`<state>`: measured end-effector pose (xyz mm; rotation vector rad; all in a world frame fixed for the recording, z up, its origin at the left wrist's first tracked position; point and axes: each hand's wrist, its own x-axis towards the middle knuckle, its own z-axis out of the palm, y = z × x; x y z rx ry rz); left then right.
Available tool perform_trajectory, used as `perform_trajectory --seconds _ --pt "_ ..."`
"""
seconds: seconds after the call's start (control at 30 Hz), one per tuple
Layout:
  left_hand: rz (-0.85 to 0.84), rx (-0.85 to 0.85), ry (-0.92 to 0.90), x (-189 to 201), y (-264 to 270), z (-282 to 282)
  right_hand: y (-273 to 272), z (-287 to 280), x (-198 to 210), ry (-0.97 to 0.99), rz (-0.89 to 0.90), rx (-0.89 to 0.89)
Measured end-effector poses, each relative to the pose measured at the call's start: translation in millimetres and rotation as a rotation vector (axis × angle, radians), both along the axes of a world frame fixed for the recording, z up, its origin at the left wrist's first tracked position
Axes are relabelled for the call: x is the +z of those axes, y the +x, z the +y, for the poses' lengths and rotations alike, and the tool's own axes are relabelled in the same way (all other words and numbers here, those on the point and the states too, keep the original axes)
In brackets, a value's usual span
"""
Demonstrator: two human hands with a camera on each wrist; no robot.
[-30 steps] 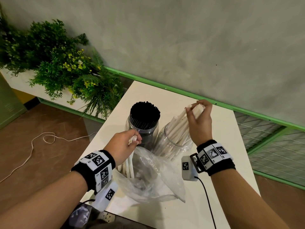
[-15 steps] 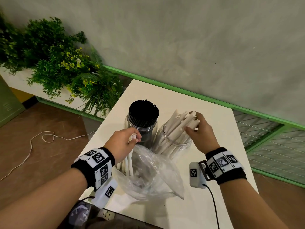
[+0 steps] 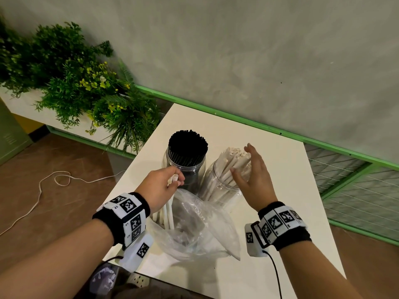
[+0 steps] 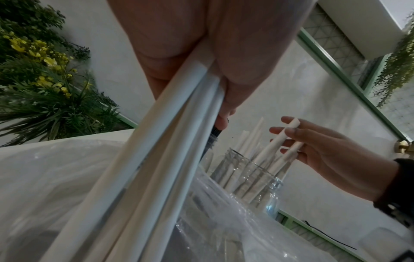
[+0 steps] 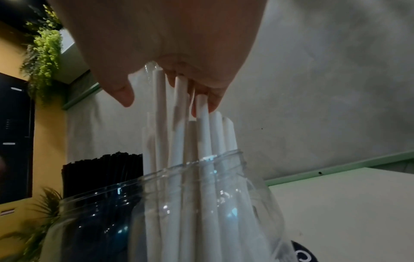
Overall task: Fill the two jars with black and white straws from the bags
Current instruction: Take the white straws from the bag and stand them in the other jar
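Observation:
Two clear jars stand side by side on the white table [image 3: 280, 190]. The left jar [image 3: 185, 169] is packed with black straws [image 3: 187, 145]. The right jar [image 3: 218, 188] holds white straws [image 3: 231, 160] that lean to the right. My right hand [image 3: 244, 162] is spread open at their tops, straight fingers [image 4: 289, 134] touching them, the palm above the jar [image 5: 201, 195]. My left hand [image 3: 177, 180] grips a small bundle of white straws [image 3: 169, 212] whose lower ends stand in a crumpled clear plastic bag [image 3: 200, 229] in front of the jars; the bundle [image 4: 170, 141] fills the left wrist view.
Green plants [image 3: 75, 89] stand off the table's left edge, and a white cord [image 3: 56, 180] lies on the brown floor. A grey wall with a green rail [image 3: 237, 119] runs behind the table. A power strip [image 3: 138, 279] sits below the near edge.
My right hand lowered its white straws into the right jar, let them go and opened. My left hand kept its grip on the bundle in the bag.

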<state>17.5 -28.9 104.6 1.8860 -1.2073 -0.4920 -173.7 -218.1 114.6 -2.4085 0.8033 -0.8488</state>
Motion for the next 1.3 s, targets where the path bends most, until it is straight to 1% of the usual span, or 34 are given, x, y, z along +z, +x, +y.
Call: perform_trajectory --seconds 0.1,0.17,0.23,0.3,0.33,0.37,0.47,0.53,0.67,0.87,0.93,1.0,1.1,1.2,1.27,1.3 --pt "0.007 0.004 -0.001 0 0 -1 12 -2 2 -0.077 -0.144 -0.031" --pt "0.004 0.005 0.006 0 0 -1 20 -6 5 -0.117 -0.184 -0.035" --pt "-0.007 0.004 0.008 0 0 0 26 -13 5 -0.087 -0.181 -0.047" --pt "-0.014 0.003 0.006 0 0 1 31 -18 6 0.009 -0.194 -0.075" --pt "-0.015 0.003 0.004 0 0 1 32 -20 6 0.03 -0.185 -0.08" --pt "-0.015 0.004 0.003 1 0 1 34 -21 6 0.006 -0.146 -0.077" --pt "-0.023 0.008 0.002 1 0 1 40 -15 5 -0.145 0.026 0.0" --pt "-0.02 0.005 0.001 1 0 1 44 -13 4 -0.163 0.074 0.027" --pt "-0.023 0.001 0.008 1 0 1 46 -13 -1 -0.154 -0.005 -0.008" --pt "-0.015 -0.001 0.009 1 0 1 49 -12 -8 -0.033 -0.119 -0.043" --pt "-0.02 0.001 0.012 2 0 1 48 -12 -8 -0.102 -0.079 -0.031" --pt "-0.023 0.005 0.017 2 0 2 47 -14 -8 -0.19 0.001 -0.049" --pt "-0.022 0.007 0.024 3 0 2 44 -16 -11 -0.261 0.138 -0.059" --pt "-0.018 0.01 0.026 3 0 2 38 -17 -16 -0.349 0.135 0.005" --pt "-0.019 0.01 0.027 2 0 3 30 -16 -18 -0.374 0.141 0.001" --pt "-0.019 0.011 0.027 3 0 3 25 -17 -20 -0.386 0.172 -0.004"
